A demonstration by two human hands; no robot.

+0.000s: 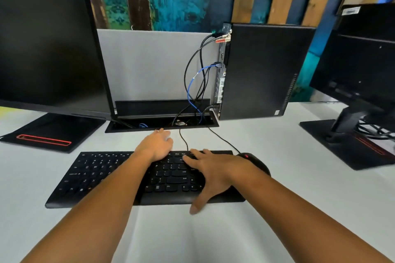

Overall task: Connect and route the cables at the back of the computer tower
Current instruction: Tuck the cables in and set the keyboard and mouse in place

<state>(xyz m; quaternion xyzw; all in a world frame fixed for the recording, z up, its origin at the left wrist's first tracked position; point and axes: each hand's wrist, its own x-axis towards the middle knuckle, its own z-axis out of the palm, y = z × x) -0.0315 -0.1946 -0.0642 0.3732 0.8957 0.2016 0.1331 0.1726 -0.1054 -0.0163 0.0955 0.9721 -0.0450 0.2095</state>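
1. Keyboard [102, 177] serves as the landmark: black, lying flat on the white desk [277, 209], its long edge roughly square to the viewer.
2. Left forearm crosses over the middle of the keyboard from the near side, and the left hand [157, 143] reaches just past its far edge, palm down, fingers loosely extended toward the cable slot; they grasp nothing.
3. Right hand [211, 173] lies palm down over the right end of the keyboard, fingers spread and straight on the keys, thumb stretched back past the near edge; it holds nothing.
4. Beyond the keyboard's far edge, a black cable slot [119, 127] is sunk into the desk with its lid raised.
5. Computer tower [267, 70] stands upright beyond the keyboard's right end, its rear panel turned toward the slot.
6. Black cables [188, 66] and one blue cable [189, 92] hang in loops from that rear panel and drop into the slot.
7. Two thin black leads run out of the slot toward the keyboard; one reaches its far edge, the other goes to the mouse [256, 162], just right of the keyboard and partly hidden by the right wrist.
8. Left of the keyboard and farther back stands a dark monitor [47, 45]; a second monitor [363, 60] stands well to the right, seen from behind.
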